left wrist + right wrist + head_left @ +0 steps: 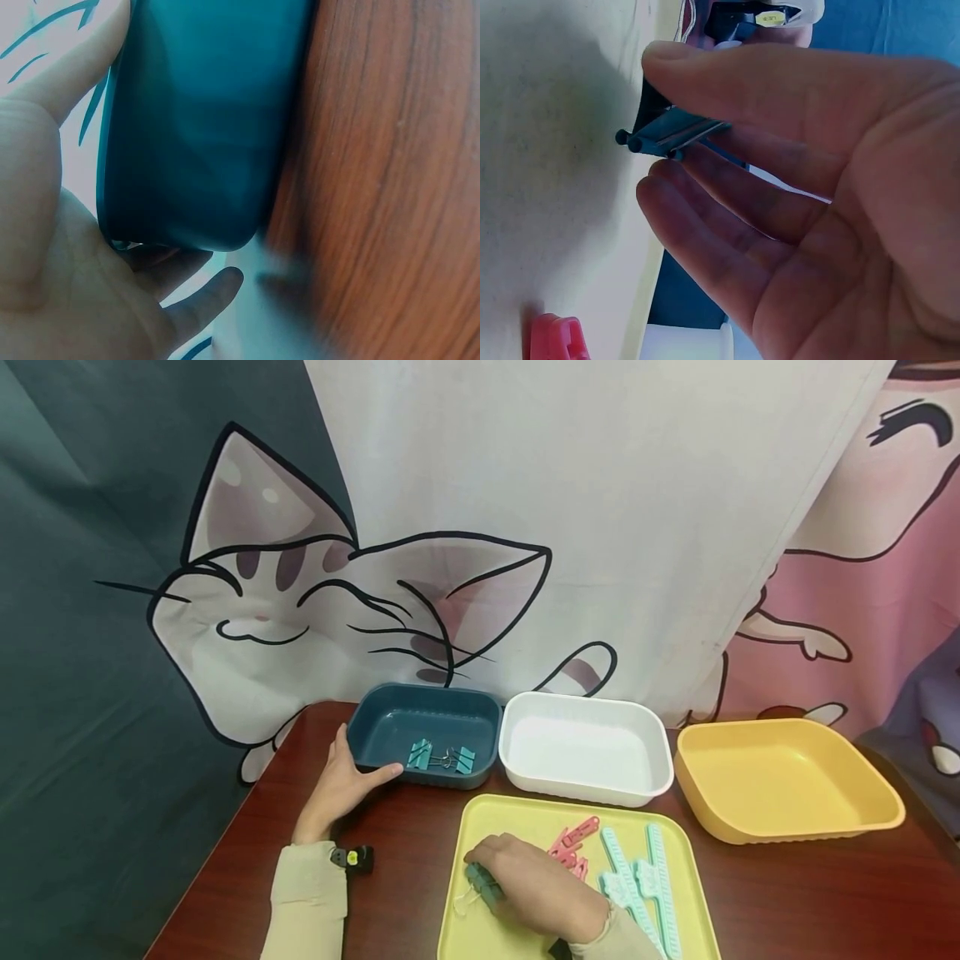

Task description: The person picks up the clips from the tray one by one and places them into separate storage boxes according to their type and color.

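My right hand (536, 885) pinches a teal binder clip (671, 129) between thumb and fingers, low over the left part of the yellow tray (487, 810). In the head view, part of that clip shows beyond the fingers, with a pale wire handle beside it. My left hand (341, 785) grips the front left corner of a dark blue bin (202, 127), thumb over the front rim and fingers along the outer side. Inside this bin lie a few teal binder clips (420, 754). Pink clothespins (577, 835) lie just beyond my right hand, partly hidden by it.
Mint-green long clips (663, 893) lie on the tray's right side. A white bin (585, 743) stands right of the blue one, and a yellow bin (787, 781) farther right. The brown table (405, 877) meets a printed curtain (600, 527) behind.
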`<state>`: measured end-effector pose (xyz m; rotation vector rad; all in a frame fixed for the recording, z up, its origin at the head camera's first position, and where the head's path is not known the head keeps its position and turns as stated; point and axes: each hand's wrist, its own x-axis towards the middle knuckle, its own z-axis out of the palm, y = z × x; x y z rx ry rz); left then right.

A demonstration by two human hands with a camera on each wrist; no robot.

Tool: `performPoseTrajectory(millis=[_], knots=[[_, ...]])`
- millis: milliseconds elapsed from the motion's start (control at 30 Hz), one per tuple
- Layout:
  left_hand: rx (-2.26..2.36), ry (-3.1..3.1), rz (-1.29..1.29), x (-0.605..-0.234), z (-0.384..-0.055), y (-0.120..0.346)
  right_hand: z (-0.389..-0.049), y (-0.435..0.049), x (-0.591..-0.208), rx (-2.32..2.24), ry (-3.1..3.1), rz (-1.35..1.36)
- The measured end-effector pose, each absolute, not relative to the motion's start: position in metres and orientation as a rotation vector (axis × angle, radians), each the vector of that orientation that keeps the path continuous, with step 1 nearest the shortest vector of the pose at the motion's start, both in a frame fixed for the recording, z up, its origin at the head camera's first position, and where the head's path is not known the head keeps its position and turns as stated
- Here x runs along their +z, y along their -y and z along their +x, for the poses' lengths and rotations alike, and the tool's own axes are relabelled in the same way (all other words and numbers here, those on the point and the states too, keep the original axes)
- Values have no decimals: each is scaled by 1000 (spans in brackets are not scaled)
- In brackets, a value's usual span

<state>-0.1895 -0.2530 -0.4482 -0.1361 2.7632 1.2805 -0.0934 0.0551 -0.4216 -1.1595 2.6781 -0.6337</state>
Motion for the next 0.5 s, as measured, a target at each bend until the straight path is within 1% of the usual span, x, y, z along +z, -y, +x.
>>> performPoseTrajectory(millis=[100,500], knots=[[1280,-2761,-141,-448,-189,253,-94,-55,-422,-619,-2707,-1176],[1296,-2756,-156,-447,-189,252,-100,-53,-418,-636,-2693,-1074]])
